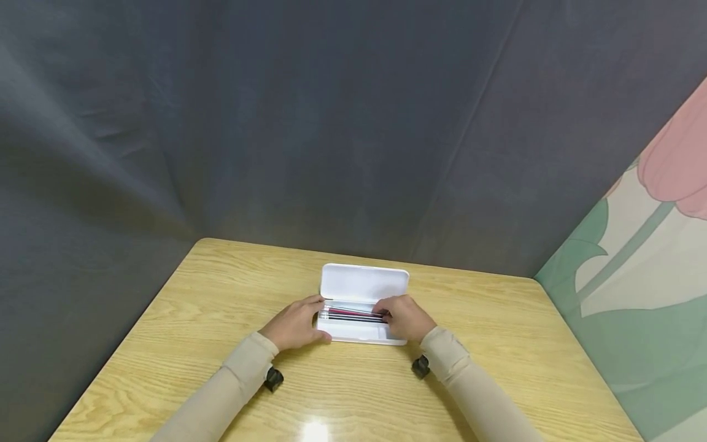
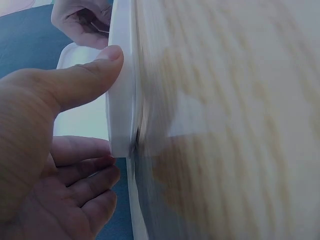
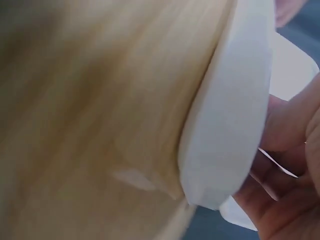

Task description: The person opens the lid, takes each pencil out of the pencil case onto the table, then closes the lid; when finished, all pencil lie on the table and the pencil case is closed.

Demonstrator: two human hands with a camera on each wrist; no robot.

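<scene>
A white pencil case (image 1: pixel 353 333) lies on the table with its lid (image 1: pixel 364 281) raised at the back. Inside it several pencils (image 1: pixel 350 316), dark ones and a red one, lie lengthwise. My left hand (image 1: pixel 295 324) holds the case's left end; in the left wrist view its thumb (image 2: pixel 87 80) presses the front wall and the fingers bend by the corner. My right hand (image 1: pixel 407 316) reaches into the right part of the case, thumb and forefinger pinching at the pencils' right ends. The exact grip of its fingertips is partly hidden.
The wooden table (image 1: pixel 221 288) extends around the case on every side. A dark curtain (image 1: pixel 331 135) hangs behind it, and a flowered cloth (image 1: pixel 641 294) at the right. A black wrist camera (image 1: pixel 273 379) sits under the left sleeve, another (image 1: pixel 421 367) under the right.
</scene>
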